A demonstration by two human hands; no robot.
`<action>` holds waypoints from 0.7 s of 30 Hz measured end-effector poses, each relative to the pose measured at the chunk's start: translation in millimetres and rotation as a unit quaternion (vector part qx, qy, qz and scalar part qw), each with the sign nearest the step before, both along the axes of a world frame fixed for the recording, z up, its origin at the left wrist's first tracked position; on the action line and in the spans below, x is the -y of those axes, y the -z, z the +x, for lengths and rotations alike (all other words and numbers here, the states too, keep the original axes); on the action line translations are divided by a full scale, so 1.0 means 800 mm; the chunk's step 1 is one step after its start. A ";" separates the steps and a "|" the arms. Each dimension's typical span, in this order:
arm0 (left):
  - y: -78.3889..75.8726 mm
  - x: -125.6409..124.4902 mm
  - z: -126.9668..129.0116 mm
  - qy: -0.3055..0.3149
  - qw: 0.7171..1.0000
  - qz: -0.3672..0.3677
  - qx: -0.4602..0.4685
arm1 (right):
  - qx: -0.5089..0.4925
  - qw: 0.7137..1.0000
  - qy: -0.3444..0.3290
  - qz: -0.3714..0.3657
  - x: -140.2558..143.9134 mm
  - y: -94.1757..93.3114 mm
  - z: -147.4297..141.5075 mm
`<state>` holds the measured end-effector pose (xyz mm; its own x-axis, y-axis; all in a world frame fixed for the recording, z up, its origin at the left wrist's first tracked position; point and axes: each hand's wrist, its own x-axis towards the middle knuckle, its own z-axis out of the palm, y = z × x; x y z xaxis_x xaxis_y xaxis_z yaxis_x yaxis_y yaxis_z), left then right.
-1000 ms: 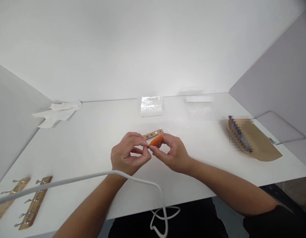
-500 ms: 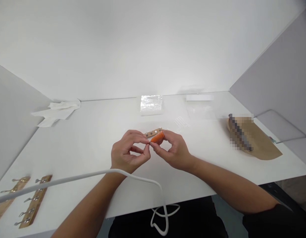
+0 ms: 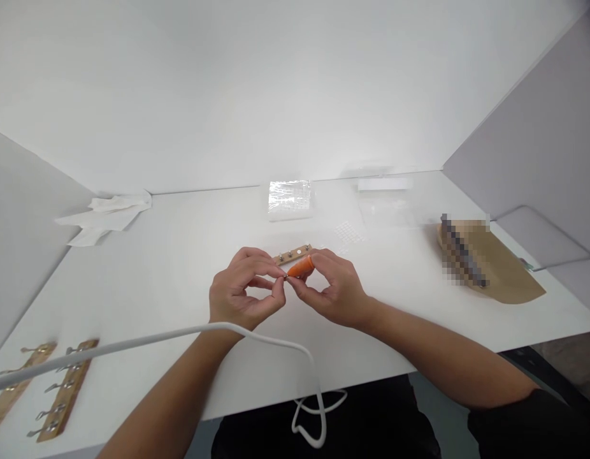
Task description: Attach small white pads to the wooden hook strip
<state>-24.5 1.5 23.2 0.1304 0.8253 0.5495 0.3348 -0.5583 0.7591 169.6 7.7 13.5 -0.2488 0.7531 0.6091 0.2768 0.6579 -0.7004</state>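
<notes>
Both hands meet above the middle of the white table (image 3: 180,268). The right hand (image 3: 336,290) grips a small orange tool (image 3: 301,267) between thumb and fingers, and its tip points to the left. The left hand (image 3: 242,293) has thumb and forefinger pinched closed at this tip; what small part it pinches is too small to tell. Just behind the hands lies a short wooden strip (image 3: 293,254) with metal studs. Farther back there is a clear plastic packet (image 3: 290,199), and its contents cannot be made out. At the far right lies a brown paper bag (image 3: 503,274), partly blurred. Two wooden hook racks (image 3: 60,392) lie at the near left, a white cloth (image 3: 106,217) at the far left. A white cable (image 3: 257,341) crosses the left wrist.
</notes>
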 end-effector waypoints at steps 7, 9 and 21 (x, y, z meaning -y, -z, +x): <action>0.000 -0.003 -0.003 0.007 0.999 0.017 -0.031 | 0.009 1.000 -0.008 0.003 0.000 -0.001 0.002; 0.000 -0.003 -0.004 0.010 0.999 0.019 -0.043 | 0.009 1.000 -0.018 -0.002 -0.002 0.000 0.003; -0.002 0.001 -0.004 0.017 0.990 -0.134 -0.029 | -0.010 0.993 -0.084 -0.080 -0.015 0.011 0.011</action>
<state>-27.5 1.1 24.6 0.1862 0.9352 0.3013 0.3665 -0.3506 0.8618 178.0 19.8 4.5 -0.3691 0.7892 0.4908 0.1577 0.5736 -0.8038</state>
